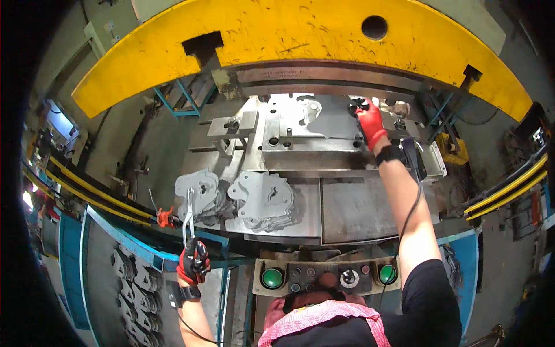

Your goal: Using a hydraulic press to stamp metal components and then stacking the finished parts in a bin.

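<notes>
Reaching under the yellow beam [300, 34] of the press, the right hand [370, 118] in its red and black glove is at the right edge of a dark grey metal sheet [338, 118]. This sheet lies flat on the steel block [318, 160]. The fingers look bent there, but I cannot tell if the grip is closed on the sheet. The left hand [193, 263] has a firm grip on silver pliers [188, 218], whose tip shows in front of the left pile of cut plates [198, 186]; the right pile [263, 194] lies beside it on the bench [309, 215]. The step seems to be placing or adjusting the sheet. The next move probably calls for checking its seat, then withdrawing the fingers from the block.
</notes>
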Demonstrator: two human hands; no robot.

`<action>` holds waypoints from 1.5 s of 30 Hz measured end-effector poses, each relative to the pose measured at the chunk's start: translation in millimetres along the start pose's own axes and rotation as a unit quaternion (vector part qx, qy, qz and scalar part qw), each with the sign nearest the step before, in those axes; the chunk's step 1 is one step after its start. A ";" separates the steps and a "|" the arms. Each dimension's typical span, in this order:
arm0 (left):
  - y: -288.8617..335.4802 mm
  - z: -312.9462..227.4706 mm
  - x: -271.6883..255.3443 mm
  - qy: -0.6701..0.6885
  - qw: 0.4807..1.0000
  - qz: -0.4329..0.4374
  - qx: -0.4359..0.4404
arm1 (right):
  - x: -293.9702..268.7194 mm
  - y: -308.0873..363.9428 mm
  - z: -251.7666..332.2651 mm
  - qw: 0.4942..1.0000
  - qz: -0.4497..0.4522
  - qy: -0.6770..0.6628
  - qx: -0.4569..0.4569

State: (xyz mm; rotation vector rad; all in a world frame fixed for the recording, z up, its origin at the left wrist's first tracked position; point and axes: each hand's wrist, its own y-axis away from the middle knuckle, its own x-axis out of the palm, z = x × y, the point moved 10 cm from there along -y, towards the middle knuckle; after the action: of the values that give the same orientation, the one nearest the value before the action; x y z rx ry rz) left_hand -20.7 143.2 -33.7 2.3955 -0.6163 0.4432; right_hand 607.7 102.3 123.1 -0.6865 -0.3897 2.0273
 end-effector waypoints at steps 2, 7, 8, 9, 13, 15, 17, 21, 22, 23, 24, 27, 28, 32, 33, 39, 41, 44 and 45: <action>4.4 8.7 -2.8 0.115 0.991 -0.071 -0.009 | 26.3 -34.6 -35.4 0.976 0.062 0.182 0.103; 29.1 4.2 42.6 0.161 0.979 0.040 0.118 | 68.5 -60.6 -26.2 0.856 0.201 0.456 -0.136; 37.9 6.6 48.7 0.148 0.977 0.064 0.137 | 72.8 -61.5 -22.1 0.834 0.201 0.484 -0.171; 47.3 23.3 40.2 0.137 0.984 0.009 0.115 | 77.7 -62.7 -26.8 0.883 0.233 0.388 -0.123; 77.7 87.9 10.2 0.144 0.987 -0.053 0.047 | 111.6 -56.4 -29.6 0.939 0.271 0.210 -0.013; 91.1 136.2 -20.0 0.189 0.977 -0.101 -0.003 | 115.2 -53.6 -12.1 0.928 0.206 0.304 -0.063; 99.5 188.5 -46.5 0.236 0.963 -0.094 -0.090 | 106.9 -47.4 -14.2 0.874 0.212 0.436 -0.011; 78.4 230.8 -63.7 0.039 0.998 0.026 -0.048 | 89.7 -14.2 50.8 0.840 0.169 0.496 -0.140; 75.2 235.3 -80.2 -0.009 0.997 -0.069 -0.044 | 80.1 1.3 68.3 0.839 0.150 0.491 -0.179; 73.7 234.8 -91.8 -0.055 0.985 -0.161 -0.039 | 70.0 12.3 84.3 0.835 0.136 0.486 -0.218; 79.8 243.7 -94.8 -0.065 0.965 -0.239 -0.089 | 67.9 13.5 65.3 0.863 0.265 0.415 -0.112; 79.1 242.1 -64.1 -0.035 0.940 -0.314 -0.130 | 55.8 43.2 95.8 0.855 0.190 0.433 -0.212; 71.4 232.4 -52.1 -0.033 0.946 -0.299 -0.119 | 69.5 46.8 89.5 0.845 0.243 0.433 -0.198; 62.6 204.2 -33.7 -0.072 0.949 -0.297 -0.084 | 106.3 55.0 53.5 0.809 0.392 0.429 -0.089; 65.0 205.2 -37.2 -0.059 0.943 -0.312 -0.099 | 107.1 51.0 54.2 0.816 0.383 0.423 -0.093; 86.7 208.2 -55.5 -0.090 0.927 -0.354 -0.091 | 109.7 48.5 60.5 0.795 0.368 0.472 -0.105; 92.0 215.0 -55.0 -0.049 0.930 -0.356 -0.076 | 116.1 49.9 63.0 0.786 0.389 0.469 -0.104; 82.0 220.0 -43.7 -0.080 0.952 -0.289 -0.064 | 111.5 50.5 66.1 0.790 0.385 0.466 -0.104; 87.5 227.0 -54.7 -0.065 0.926 -0.361 -0.087 | 104.7 53.6 66.2 0.796 0.385 0.454 -0.103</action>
State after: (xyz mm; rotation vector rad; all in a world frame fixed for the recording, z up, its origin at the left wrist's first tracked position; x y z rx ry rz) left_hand -76.3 -45.6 -186.8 2.2851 0.1930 -0.0894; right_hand 487.9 163.9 114.7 -2.0949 0.3176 2.0541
